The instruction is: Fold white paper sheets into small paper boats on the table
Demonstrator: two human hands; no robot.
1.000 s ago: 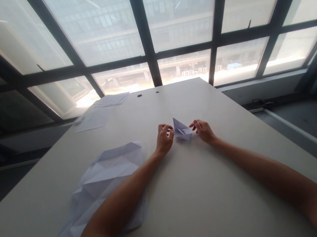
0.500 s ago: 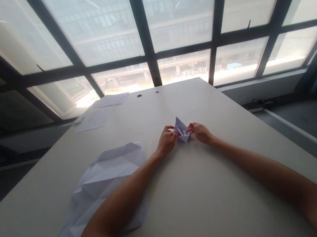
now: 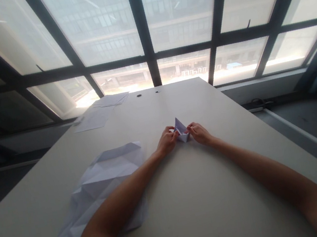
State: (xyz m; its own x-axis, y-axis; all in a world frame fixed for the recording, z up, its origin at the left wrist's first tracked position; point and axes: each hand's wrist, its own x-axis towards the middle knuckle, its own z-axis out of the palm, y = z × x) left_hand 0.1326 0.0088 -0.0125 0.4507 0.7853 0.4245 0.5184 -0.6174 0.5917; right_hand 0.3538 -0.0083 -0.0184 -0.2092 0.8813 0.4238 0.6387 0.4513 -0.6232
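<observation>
Head view: folded paper [image 3: 180,126], peak upward

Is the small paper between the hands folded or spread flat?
Folded: the origami paper stands up in angled facets to a sharp peak, with the left hand and right hand holding its sides.

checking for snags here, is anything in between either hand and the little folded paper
Nothing visible is: the left hand and right hand touch opposite sides of the small folded paper. The large creased sheet lies off to the left, apart from it.
</observation>
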